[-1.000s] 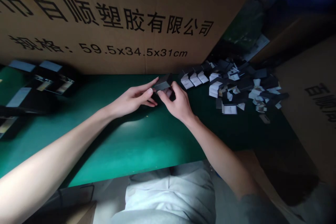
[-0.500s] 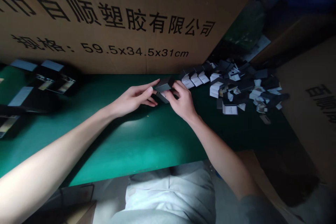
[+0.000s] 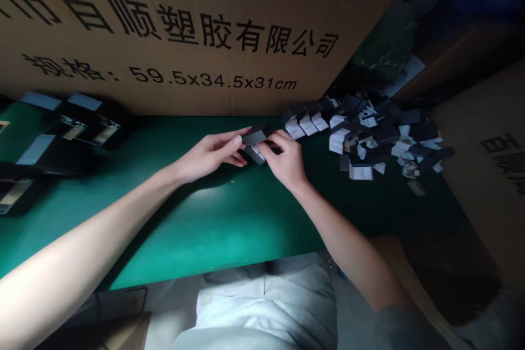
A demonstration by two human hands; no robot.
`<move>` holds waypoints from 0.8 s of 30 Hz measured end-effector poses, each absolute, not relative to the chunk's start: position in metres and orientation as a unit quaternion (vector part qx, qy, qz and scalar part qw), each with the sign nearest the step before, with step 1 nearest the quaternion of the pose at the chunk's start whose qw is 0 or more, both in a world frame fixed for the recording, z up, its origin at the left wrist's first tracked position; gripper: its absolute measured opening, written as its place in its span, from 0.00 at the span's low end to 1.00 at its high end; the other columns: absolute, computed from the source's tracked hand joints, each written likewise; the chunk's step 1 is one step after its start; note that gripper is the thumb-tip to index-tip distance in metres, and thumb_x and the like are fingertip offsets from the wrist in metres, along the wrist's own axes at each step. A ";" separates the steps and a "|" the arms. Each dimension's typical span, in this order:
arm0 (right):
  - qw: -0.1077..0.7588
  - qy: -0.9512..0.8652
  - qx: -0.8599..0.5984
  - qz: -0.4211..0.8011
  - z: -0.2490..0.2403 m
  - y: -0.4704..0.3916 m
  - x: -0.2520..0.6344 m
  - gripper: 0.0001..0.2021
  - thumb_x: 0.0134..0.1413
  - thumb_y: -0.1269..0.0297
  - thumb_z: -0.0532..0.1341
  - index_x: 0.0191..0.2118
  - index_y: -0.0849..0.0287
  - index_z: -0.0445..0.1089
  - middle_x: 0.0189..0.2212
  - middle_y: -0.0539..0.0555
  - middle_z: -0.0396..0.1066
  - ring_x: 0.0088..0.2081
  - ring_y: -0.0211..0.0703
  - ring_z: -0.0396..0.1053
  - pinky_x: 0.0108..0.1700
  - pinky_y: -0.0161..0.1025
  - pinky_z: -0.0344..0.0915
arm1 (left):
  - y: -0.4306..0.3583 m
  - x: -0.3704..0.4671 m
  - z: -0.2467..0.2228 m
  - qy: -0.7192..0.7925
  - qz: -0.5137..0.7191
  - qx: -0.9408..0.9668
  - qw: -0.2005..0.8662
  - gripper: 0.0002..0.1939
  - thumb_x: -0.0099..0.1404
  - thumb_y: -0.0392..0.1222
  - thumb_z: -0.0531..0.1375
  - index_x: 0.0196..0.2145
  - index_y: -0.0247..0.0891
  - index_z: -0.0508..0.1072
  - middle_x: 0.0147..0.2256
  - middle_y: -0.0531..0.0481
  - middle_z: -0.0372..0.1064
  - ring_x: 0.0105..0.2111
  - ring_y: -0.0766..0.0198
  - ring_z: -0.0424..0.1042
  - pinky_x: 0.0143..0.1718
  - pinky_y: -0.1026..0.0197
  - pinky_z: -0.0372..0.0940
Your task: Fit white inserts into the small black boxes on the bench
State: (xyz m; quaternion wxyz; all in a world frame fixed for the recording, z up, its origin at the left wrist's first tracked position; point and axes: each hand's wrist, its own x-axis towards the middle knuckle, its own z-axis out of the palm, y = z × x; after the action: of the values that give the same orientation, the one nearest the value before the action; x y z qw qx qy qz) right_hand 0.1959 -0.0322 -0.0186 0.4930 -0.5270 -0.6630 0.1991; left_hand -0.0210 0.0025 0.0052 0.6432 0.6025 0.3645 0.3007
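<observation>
Between my two hands, above the green tabletop (image 3: pixel 192 251), is a small black cardboard box (image 3: pixel 255 136) with a pale inner face showing. My left hand (image 3: pixel 209 156) grips its left end, thumb on the near side and fingers beyond and beneath. On the right, my right hand (image 3: pixel 285 156) pinches the box, with thumb and fingertips at its pale inner part. The fingertips partly hide that side. Just right of my right hand stands a row of similar black boxes (image 3: pixel 305 123) with white inner faces.
A large printed carton (image 3: pixel 184 87) walls off the back. Loose black and white card pieces (image 3: pixel 381 136) are heaped at the right, beside another carton (image 3: pixel 492 175). Larger dark boxes (image 3: pixel 57 153) with pale tops stand at the left. The table's front edge runs before my lap.
Both hands keep hold of the small box in nearly the same place. The whole view has shifted very slightly; nothing else has visibly moved.
</observation>
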 end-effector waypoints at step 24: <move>0.299 -0.835 -0.461 -0.027 -0.015 -0.036 0.209 0.17 0.77 0.68 0.53 0.45 0.56 0.81 0.43 0.54 0.82 0.38 0.41 0.78 0.38 0.36 0.68 | 0.007 -0.022 0.002 0.343 0.277 0.634 0.635 0.33 0.69 0.69 0.63 0.45 0.33 0.84 0.38 0.39 0.83 0.38 0.56 0.83 0.44 0.56 0.80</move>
State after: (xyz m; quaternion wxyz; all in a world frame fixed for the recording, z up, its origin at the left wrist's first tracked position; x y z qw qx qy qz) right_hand 0.2090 -0.0361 -0.0146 0.2986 -0.4609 -0.8352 -0.0272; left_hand -0.0219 0.0071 0.0017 0.6350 0.6339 0.3434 0.2775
